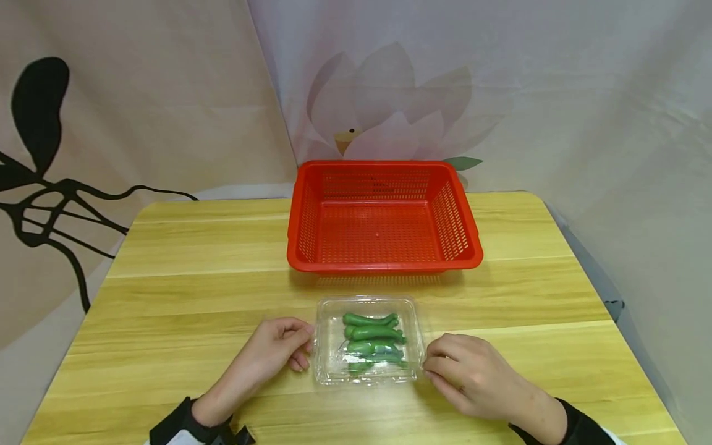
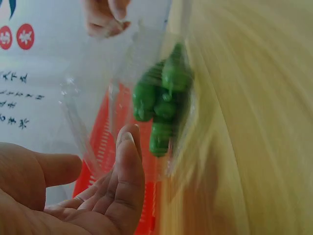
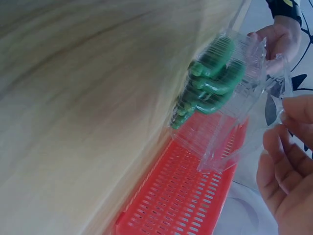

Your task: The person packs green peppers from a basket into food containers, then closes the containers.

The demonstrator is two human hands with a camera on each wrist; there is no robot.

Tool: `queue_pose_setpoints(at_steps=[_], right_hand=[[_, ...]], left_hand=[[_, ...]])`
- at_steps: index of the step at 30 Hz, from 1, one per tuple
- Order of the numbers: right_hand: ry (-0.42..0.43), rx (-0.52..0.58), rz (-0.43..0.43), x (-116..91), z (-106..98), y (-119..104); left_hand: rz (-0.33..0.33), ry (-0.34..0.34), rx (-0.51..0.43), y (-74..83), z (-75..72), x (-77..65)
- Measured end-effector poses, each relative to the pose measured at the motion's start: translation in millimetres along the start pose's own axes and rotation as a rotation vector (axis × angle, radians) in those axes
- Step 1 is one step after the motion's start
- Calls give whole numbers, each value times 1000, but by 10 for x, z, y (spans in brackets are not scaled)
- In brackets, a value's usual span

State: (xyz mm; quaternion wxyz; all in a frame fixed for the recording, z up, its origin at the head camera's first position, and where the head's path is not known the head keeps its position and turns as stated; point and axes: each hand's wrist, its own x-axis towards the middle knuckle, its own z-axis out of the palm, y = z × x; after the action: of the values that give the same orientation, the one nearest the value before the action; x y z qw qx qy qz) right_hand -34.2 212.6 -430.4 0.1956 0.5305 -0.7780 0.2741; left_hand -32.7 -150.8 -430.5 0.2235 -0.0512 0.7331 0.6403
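Note:
A clear plastic box (image 1: 328, 371) sits on the table between the two hands. Several green peppers (image 1: 374, 334) lie side by side inside it. At the box's right edge, my right hand (image 1: 473, 374) pinches the rim of the lid between thumb and fingers. In the right wrist view the clear lid (image 3: 287, 81) stands partly raised from the box on that side. My left hand (image 1: 278, 346) is by the left side of the box, fingertips close to its edge. The left wrist view shows thumb and fingers apart, with nothing gripped between them.
Just behind the box stands a red perforated basket (image 1: 384, 267) with nothing in it. The wooden table (image 1: 211, 296) has rounded far corners. A printed cloth (image 1: 528, 93) with a lotus flower hangs behind the table.

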Motion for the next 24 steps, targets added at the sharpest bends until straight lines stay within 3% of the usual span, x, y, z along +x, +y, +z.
queue_pose_setpoints(at_steps=[8, 14, 24], right_hand=[[-38, -13, 14, -62, 26, -10], [-52, -14, 16, -82, 37, -20], [-67, 18, 81, -115, 36, -41]], left_hand=[[-36, -126, -65, -70, 10, -221], [-65, -208, -158, -100, 46, -282], [-73, -214, -213, -141, 98, -242]])
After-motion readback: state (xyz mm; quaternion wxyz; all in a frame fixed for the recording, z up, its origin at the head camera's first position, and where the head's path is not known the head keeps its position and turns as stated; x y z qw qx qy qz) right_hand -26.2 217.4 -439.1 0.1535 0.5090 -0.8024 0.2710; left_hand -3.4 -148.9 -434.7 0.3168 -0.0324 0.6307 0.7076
